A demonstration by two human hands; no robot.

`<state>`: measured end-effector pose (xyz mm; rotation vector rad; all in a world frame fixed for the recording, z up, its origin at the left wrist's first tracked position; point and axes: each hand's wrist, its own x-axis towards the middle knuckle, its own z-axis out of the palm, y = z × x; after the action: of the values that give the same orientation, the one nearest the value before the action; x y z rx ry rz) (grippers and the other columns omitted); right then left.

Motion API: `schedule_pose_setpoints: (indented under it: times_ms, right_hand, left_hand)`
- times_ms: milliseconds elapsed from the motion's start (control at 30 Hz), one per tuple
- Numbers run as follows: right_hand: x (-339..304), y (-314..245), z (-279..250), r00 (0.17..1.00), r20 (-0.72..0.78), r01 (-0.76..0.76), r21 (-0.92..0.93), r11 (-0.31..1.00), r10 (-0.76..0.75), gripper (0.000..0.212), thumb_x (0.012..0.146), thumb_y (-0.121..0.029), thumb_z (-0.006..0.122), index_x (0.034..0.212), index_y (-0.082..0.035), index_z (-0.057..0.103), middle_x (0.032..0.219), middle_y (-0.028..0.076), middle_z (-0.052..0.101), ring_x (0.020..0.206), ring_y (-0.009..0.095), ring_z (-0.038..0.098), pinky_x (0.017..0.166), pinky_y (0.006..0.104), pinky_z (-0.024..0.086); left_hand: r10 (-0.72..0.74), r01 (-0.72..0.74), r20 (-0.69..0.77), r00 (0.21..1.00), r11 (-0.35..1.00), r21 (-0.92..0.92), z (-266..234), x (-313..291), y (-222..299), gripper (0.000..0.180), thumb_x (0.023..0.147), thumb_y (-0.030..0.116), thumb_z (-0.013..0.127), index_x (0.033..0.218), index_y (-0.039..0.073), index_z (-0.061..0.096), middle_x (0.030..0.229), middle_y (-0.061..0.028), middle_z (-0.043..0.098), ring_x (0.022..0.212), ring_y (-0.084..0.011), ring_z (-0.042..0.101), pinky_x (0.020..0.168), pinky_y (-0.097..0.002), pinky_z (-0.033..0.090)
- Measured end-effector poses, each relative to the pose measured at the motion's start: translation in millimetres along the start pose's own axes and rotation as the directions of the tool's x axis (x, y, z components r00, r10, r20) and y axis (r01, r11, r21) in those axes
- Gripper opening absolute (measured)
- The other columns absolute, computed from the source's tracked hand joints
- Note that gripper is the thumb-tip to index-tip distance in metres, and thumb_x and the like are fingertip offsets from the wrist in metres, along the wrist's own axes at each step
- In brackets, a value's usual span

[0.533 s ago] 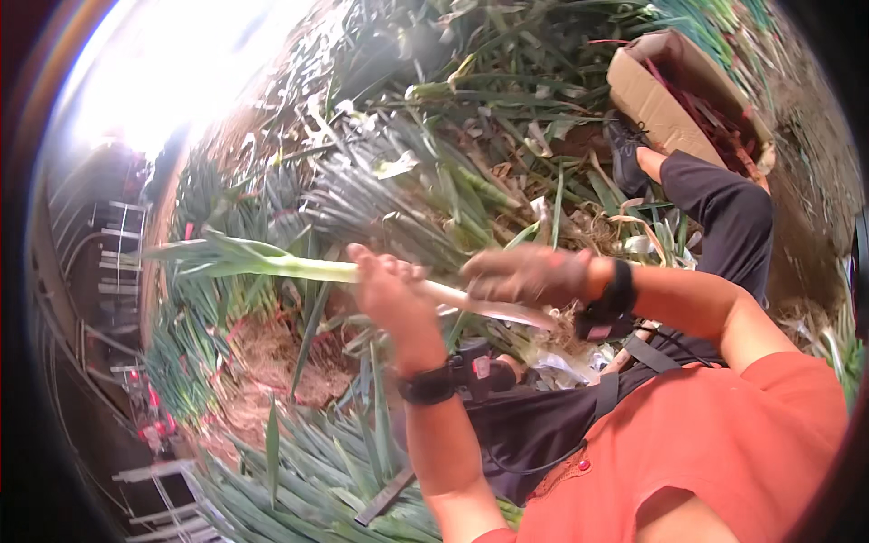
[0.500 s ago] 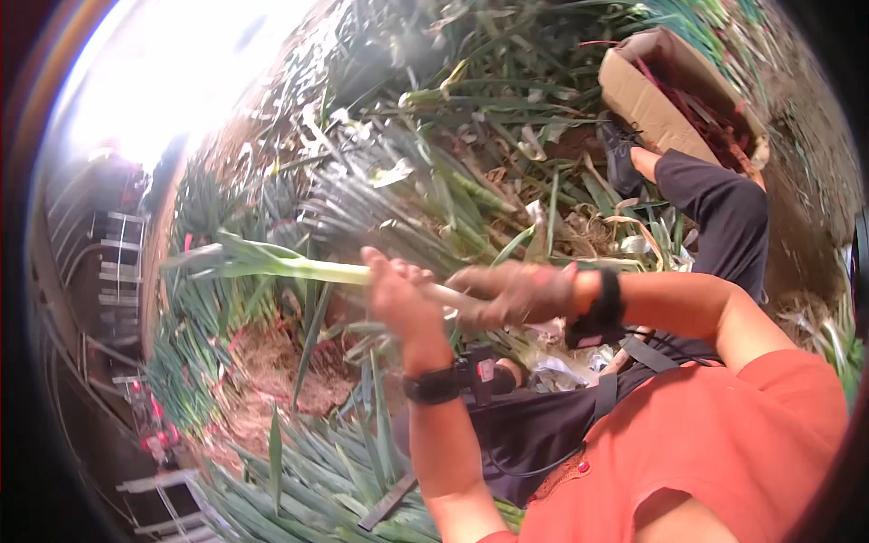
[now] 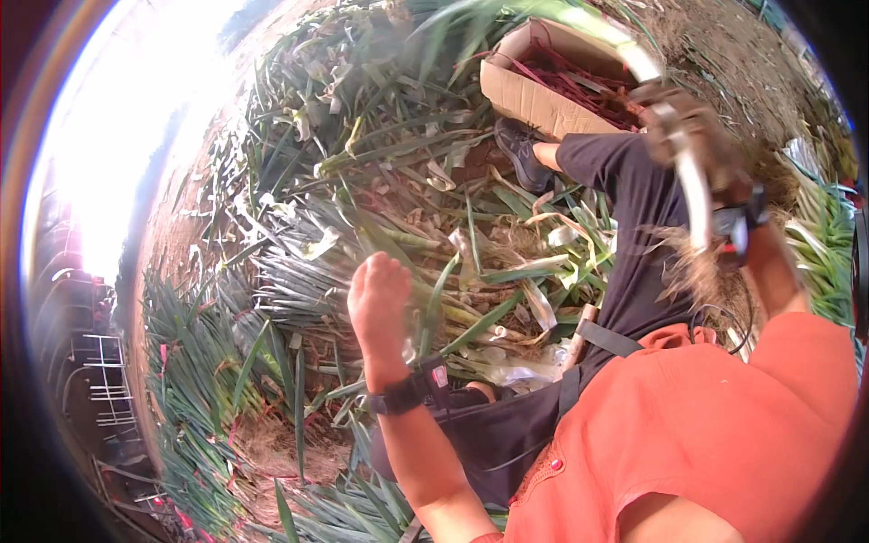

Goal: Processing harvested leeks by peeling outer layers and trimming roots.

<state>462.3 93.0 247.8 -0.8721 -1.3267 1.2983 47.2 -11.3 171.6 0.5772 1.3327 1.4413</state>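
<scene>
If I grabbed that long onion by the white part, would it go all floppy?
The onion would probably stay fairly stiff along its white stalk, which looks thick and nearly straight. Its green leaves would likely flop, being long and thin. The roots look fine and stringy, so they might tangle or snap.

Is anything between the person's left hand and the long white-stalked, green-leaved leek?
In this view, the bent leg in dark trousers lies between the left hand and the leek; whether it blocks is unclear. Nothing visible separates the right hand from it.
</scene>
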Motion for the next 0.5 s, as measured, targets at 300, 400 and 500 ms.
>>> schedule_pose_setpoints:
  times_ms: [300,400,500]
  right_hand:
    - [-232,-92,-395,0.120,-0.916,-0.782,-0.324,0.533,-0.382,0.036,0.084,-0.038,0.050,0.090,-0.003,0.058,0.080,0.009,0.060,0.065,0.022,0.056,0.062,0.0344,0.042]
    - [-369,-62,-469,0.025,-0.903,-0.984,-0.099,0.150,-0.429,0.034,0.084,-0.035,0.049,0.088,-0.003,0.060,0.081,0.013,0.060,0.069,0.025,0.057,0.063,0.0372,0.042]
    - [-452,-15,-472,0.022,-0.965,-0.968,0.045,-0.249,-0.262,0.033,0.085,-0.031,0.047,0.086,-0.002,0.062,0.083,0.017,0.060,0.073,0.029,0.058,0.065,0.0401,0.043]
  left_hand:
    - [0.045,-0.049,-0.082,0.996,0.998,-0.041,7,-5,8,0.022,0.087,0.017,0.055,0.102,0.001,0.054,0.089,-0.0101,0.057,0.079,-0.0203,0.059,0.070,-0.0292,0.051]
    - [0.038,-0.041,-0.122,0.992,0.999,-0.017,5,-10,11,0.023,0.088,0.019,0.055,0.103,0.002,0.055,0.088,-0.0087,0.057,0.078,-0.0196,0.058,0.070,-0.0287,0.050]
    - [0.036,-0.038,-0.121,0.992,0.999,-0.014,1,-15,12,0.023,0.088,0.019,0.054,0.103,0.003,0.055,0.087,-0.0081,0.058,0.079,-0.0192,0.058,0.070,-0.0287,0.049]
